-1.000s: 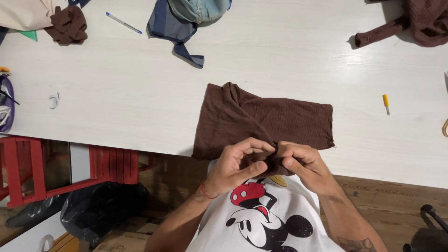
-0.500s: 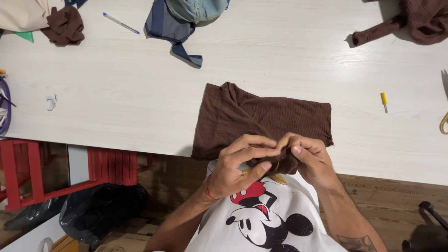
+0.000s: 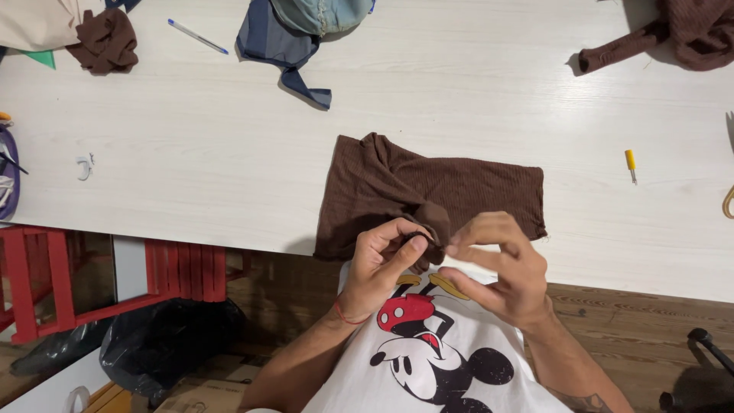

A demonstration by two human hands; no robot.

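Observation:
A brown ribbed cloth (image 3: 459, 187) lies folded on the white table (image 3: 191, 176), with its near edge bunched up at the table's front. My left hand (image 3: 382, 264) pinches that bunched edge between thumb and forefinger. My right hand (image 3: 501, 271) is right beside it. Its thumb and forefinger tips are pressed together next to the cloth and its other fingers are spread. Whatever is between those tips is too small to make out.
A small yellow-handled tool (image 3: 631, 163) lies to the right. A pen (image 3: 197, 37), blue denim pieces (image 3: 294, 38), a small brown scrap (image 3: 105, 40) and more brown cloth (image 3: 673, 34) lie at the far side. A red frame (image 3: 46, 283) and a black bag (image 3: 164, 344) sit under the table.
My right hand has drawn slightly right, off the bunched edge it gripped together with the left hand, and its outer fingers have spread. The left hand keeps its pinch.

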